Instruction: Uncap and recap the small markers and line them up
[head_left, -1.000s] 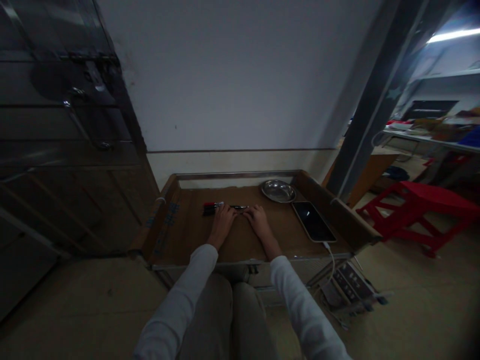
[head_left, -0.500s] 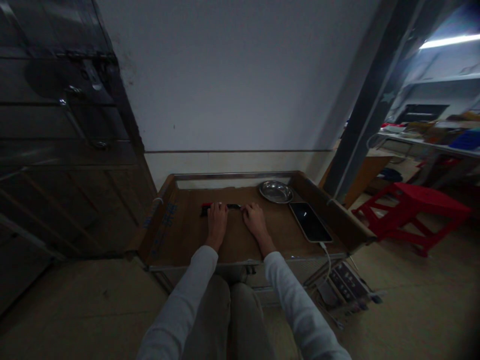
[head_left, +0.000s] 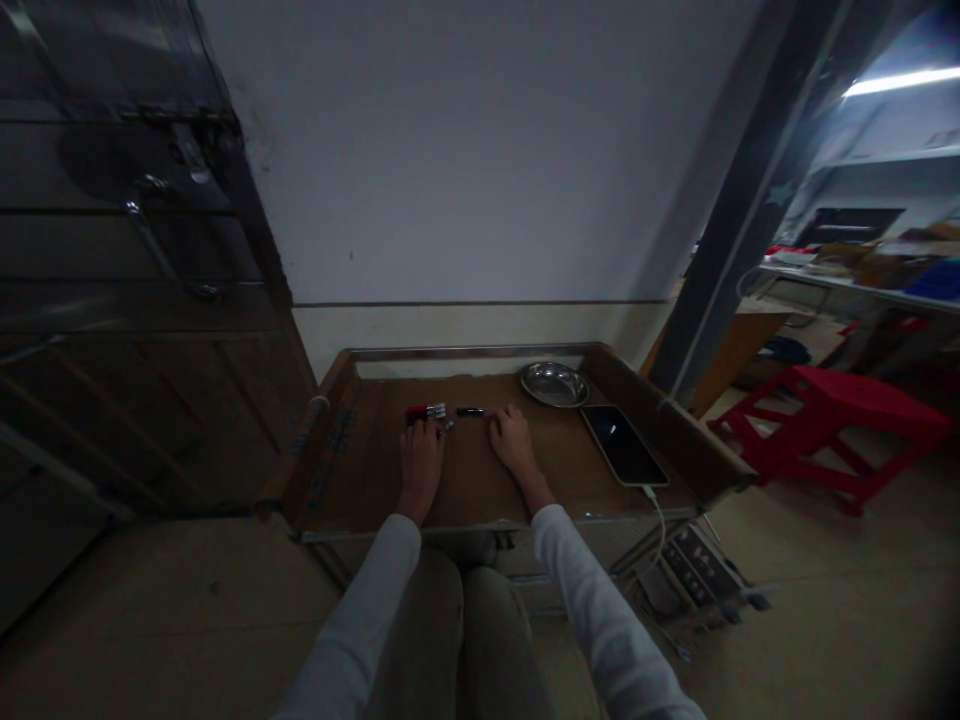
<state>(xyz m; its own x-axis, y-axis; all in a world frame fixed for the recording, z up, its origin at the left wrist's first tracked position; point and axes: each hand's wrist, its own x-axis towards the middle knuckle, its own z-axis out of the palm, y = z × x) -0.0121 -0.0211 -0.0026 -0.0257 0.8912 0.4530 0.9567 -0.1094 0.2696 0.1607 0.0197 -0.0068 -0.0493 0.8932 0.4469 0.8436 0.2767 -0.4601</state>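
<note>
black piece [head_left: 470, 412] beside right hand [head_left: 511, 438], in walled tray [head_left: 465, 490] with metal dish [head_left: 555, 386]; both grips unclear

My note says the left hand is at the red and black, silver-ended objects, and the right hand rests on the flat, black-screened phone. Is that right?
Not quite: the head view shows the right hand beside the short, slim black object, apart from the phone. The left hand is at the red and black objects, as stated.
</note>
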